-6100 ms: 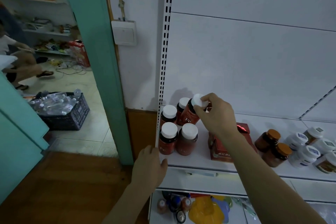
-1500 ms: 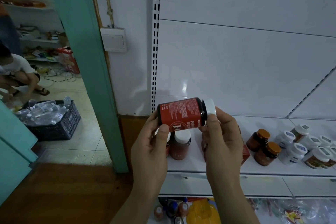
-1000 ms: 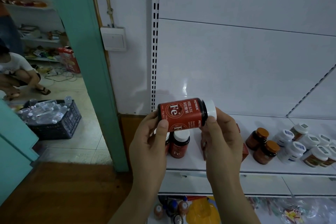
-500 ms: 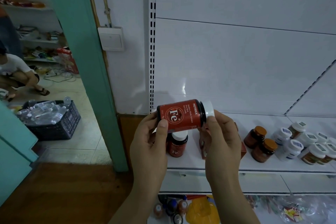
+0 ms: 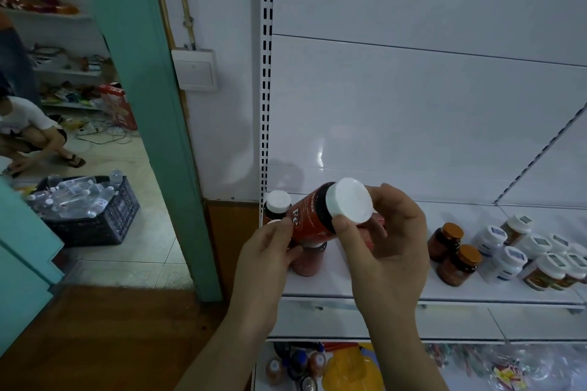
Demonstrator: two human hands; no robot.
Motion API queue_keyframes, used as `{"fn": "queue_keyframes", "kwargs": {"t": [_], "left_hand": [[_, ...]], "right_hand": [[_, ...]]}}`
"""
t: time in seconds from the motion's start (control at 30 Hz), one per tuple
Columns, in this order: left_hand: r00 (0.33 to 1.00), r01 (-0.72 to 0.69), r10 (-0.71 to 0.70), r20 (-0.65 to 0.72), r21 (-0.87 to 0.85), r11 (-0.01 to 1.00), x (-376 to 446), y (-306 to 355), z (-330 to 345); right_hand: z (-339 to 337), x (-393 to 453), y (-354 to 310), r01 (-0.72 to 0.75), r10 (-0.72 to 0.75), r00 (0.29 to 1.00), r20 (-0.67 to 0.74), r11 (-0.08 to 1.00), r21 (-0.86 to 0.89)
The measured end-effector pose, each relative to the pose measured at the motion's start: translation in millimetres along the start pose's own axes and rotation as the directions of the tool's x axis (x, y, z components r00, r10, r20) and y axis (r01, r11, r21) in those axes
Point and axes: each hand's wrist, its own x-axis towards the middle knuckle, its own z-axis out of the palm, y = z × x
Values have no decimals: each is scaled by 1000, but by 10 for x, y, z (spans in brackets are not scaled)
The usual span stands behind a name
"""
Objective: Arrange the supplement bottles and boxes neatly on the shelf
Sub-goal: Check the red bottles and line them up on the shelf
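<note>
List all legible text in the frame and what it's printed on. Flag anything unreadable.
"Fe" in white on the label of the red bottle held in both hands.
A brand word runs above it on the same label; too blurred to read for certain.
Red carton in the far room: white printing, illegible.
White-lidded bottles at the right of the shelf: blue lid stickers and labels, too small to read.

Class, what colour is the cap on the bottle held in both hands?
White, on the red-labelled bottle; its cap shows clearly in the head view.
</note>
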Motion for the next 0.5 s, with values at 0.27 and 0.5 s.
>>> {"fn": "queue_keyframes", "kwargs": {"t": [0.27,0.5], "left_hand": [[999,-4,4,39,-3,1000,-12,-3,9],[991,-91,108,77,-190,977,-80,18,18]], "right_hand": [[-4,-7,-7,191,-187,978,95,981,-34],[-82,3,97,125,-123,992,24,986,-108]]}}
